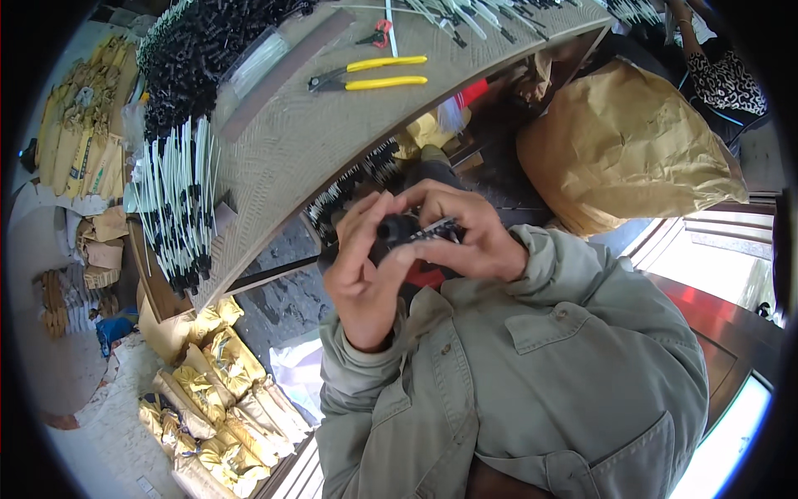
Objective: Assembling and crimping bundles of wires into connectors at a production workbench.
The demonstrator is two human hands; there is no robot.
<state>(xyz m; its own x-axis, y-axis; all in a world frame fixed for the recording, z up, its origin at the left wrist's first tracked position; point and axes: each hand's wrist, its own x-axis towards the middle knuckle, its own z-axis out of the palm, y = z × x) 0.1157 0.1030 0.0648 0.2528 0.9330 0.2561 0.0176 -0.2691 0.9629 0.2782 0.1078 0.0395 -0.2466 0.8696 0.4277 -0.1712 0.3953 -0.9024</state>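
Observation:
Close in front of my chest, my left hand (362, 270) is closed around a small black piece with a round end (397, 229). My right hand (470, 233) pinches a short black piece with pale marks (438, 229) right beside it. The two hands nearly meet, and fingers cover parts of both pieces; whether the pieces are joined I cannot tell. Beyond my hands, yellow-handled pliers (382, 84) lie on the worktable (320, 125). A small red and black tool (380, 35) rests farther back, by a white strip (391, 25).
Black parts (212, 62) are heaped at the table's far left, with white rods with black fittings (179, 200) at its left end. A large brown paper sack (619, 145) stands right. Wrapped bundles (224, 416) fill a box lower left. Another person's arm (688, 37) shows far right.

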